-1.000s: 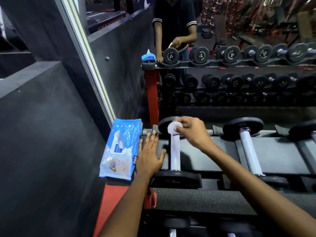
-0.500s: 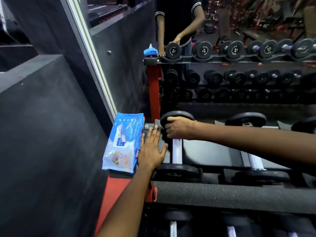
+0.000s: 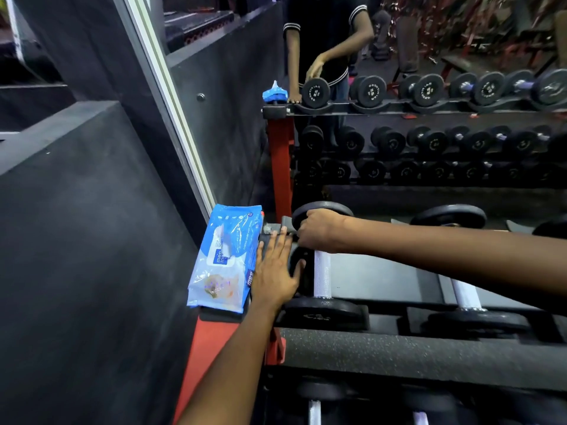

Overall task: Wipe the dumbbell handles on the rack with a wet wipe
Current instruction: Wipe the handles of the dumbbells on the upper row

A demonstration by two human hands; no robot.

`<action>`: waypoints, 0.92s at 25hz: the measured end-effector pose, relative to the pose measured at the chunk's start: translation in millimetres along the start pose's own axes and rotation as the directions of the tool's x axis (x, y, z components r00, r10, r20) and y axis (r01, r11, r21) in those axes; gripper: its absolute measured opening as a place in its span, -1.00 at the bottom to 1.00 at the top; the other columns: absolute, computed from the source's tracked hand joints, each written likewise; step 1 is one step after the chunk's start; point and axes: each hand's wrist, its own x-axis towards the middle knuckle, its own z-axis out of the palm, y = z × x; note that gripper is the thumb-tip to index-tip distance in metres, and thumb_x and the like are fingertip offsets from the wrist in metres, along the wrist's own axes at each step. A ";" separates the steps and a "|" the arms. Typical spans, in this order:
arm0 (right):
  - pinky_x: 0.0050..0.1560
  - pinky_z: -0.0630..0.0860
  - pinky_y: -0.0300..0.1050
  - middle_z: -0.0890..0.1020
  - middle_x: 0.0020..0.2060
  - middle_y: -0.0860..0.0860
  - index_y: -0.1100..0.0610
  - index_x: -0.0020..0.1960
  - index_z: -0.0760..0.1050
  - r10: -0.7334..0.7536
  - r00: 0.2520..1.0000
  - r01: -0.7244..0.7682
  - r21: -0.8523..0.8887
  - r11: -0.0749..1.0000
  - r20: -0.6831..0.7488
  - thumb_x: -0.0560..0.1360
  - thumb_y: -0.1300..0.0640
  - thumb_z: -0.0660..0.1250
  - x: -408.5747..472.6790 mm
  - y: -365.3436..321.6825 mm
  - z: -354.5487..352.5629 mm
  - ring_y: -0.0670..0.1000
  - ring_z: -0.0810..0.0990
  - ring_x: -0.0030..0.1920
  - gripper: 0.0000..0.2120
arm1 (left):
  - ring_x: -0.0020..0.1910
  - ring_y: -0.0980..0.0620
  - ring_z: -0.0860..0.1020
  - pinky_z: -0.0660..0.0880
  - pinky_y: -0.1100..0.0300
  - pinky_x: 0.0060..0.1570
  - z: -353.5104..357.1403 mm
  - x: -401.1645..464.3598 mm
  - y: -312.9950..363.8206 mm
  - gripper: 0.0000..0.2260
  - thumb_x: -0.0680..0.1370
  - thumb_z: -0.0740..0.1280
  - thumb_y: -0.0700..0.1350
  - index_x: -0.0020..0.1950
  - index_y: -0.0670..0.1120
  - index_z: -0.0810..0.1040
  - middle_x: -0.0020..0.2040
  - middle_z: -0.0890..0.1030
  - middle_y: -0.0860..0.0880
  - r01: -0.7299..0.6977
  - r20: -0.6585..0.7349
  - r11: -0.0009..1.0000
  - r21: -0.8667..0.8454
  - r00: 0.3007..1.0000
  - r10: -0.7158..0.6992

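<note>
left hand [image 3: 275,273]: flat on the top shelf of the rack [image 3: 383,279], fingers straight and slightly spread, just right of the wipes pack [image 3: 225,259] and touching its edge.
right hand [image 3: 319,230]: fingers curled round the far end of the first dumbbell's handle [image 3: 322,276], up against the far plate. Wet wipe: hidden under the fist, cannot tell.
edges: rack's left end butts a dark grey wall [image 3: 76,240]; pack lies on that end, over the red upright [image 3: 211,348]. A mirror [image 3: 399,87] runs right behind the far plates.
room: bare shelf between first dumbbell and second dumbbell [image 3: 466,294]; right forearm crosses over the second one.
materials: handles bright knurled metal, cylindrical; plates black, round, matte. Front rail [image 3: 429,357] speckled black rubber. Pack glossy blue plastic film with white flap.
count: two dumbbells fully on top shelf, a third plate at right edge; three handles peek from the shelf below; one pack.
</note>
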 end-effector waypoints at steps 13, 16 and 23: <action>-0.02 0.49 -0.10 0.63 -0.08 0.09 0.18 -0.02 0.60 -0.082 0.793 0.466 0.514 0.720 -0.604 0.48 0.32 0.23 -49.9 -34.5 48.5 0.08 0.58 -0.03 -0.80 | 0.57 0.03 0.03 -0.21 0.10 0.49 1.7 0.8 -1.1 -0.27 0.46 -0.13 0.23 0.57 -0.09 0.16 0.58 0.12 -0.03 0.020 0.039 1.000 0.009 0.999 -0.020; -0.01 0.52 -0.01 0.64 -0.03 0.10 0.18 0.05 0.60 0.065 0.847 0.339 0.631 0.698 -0.527 0.50 0.29 0.25 -40.1 -23.2 51.2 0.11 0.59 0.03 -0.80 | 0.58 0.05 -0.04 -0.25 0.12 0.49 0.5 1.8 -1.1 -0.24 0.43 -0.18 0.24 0.58 -0.08 0.09 0.59 0.06 -0.01 0.020 0.082 0.999 0.035 0.996 -0.022; 0.05 0.48 -0.30 0.68 -0.05 0.02 0.14 0.02 0.63 0.177 0.871 0.363 0.843 0.397 -0.458 0.45 0.34 0.30 -82.0 -53.8 61.6 -0.06 0.63 -0.02 -0.78 | 0.57 0.07 -0.09 -0.26 0.10 0.51 -1.0 1.2 0.4 -0.23 0.44 -0.23 0.27 0.59 -0.04 0.04 0.60 -0.01 0.03 0.040 0.113 0.996 0.077 0.992 -0.048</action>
